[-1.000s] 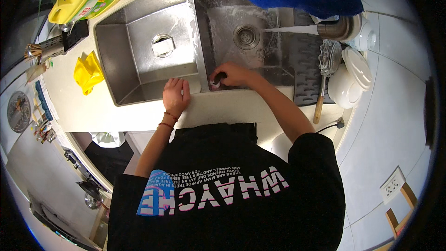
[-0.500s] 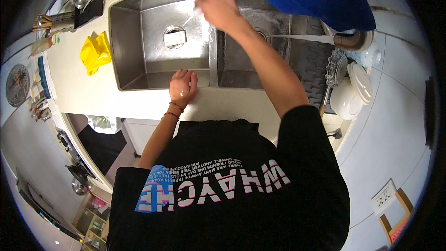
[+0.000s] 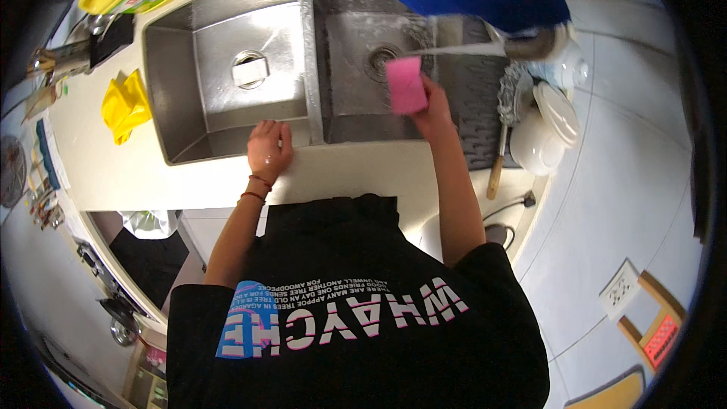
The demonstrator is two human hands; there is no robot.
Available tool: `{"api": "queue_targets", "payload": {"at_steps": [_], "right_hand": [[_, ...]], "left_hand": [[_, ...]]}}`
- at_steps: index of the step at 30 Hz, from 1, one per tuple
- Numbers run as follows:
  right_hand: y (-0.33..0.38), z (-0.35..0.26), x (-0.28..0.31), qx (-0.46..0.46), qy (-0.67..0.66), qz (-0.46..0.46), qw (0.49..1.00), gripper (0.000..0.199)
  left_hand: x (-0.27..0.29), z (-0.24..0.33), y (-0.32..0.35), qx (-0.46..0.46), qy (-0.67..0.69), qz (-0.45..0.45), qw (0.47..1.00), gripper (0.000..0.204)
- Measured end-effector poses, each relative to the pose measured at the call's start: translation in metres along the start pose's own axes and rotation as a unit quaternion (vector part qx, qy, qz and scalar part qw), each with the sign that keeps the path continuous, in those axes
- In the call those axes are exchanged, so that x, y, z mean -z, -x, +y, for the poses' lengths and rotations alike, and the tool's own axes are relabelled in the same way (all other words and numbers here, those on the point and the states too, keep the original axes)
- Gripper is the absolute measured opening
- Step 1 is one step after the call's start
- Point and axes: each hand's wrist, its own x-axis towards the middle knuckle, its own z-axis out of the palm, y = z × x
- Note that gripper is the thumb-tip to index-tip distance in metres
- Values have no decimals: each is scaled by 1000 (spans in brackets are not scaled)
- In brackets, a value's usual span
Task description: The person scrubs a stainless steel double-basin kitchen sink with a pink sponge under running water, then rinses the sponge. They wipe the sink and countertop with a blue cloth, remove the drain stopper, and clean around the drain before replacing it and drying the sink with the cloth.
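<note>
Right hand holding a pink sponge over the right basin of a double steel sink, water running.

The right hand (image 3: 435,112) is clamped on one edge of the flat, rectangular sponge (image 3: 407,86), which juts out beyond the fingers to their upper left; the sponge hangs above the right basin (image 3: 350,91), close to the drain (image 3: 383,60) and just below the water stream (image 3: 469,49) as seen from overhead; whether the water touches it, I cannot tell; the left hand (image 3: 269,150) rests palm-down at the front rim of the left basin (image 3: 216,98), fingers side by side, though I cannot tell whether they grip the edge; red bracelets (image 3: 256,188) circle that wrist; a crumpled yellow cloth (image 3: 125,108) lies on the countertop (image 3: 91,159) to the far left.
</note>
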Motion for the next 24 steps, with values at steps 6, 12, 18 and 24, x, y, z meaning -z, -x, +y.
{"api": "queue_targets", "payload": {"at_steps": [6, 12, 18, 24], "right_hand": [[-32, -32, 1, 64, -185, -78, 978, 27], [-30, -41, 0, 103, -209, -121, 965, 33], [-11, -53, -4, 105, -213, -63, 969, 49], [8, -58, -14, 111, -184, -121, 969, 59]], "left_hand": [[-5, -6, 2, -1, -10, -25, 1000, 25], [-7, -5, 2, -10, -14, -11, 1000, 25], [-7, -3, 3, -3, -7, -9, 1000, 25], [-7, -3, 3, -16, -15, 1, 1000, 26]]}}
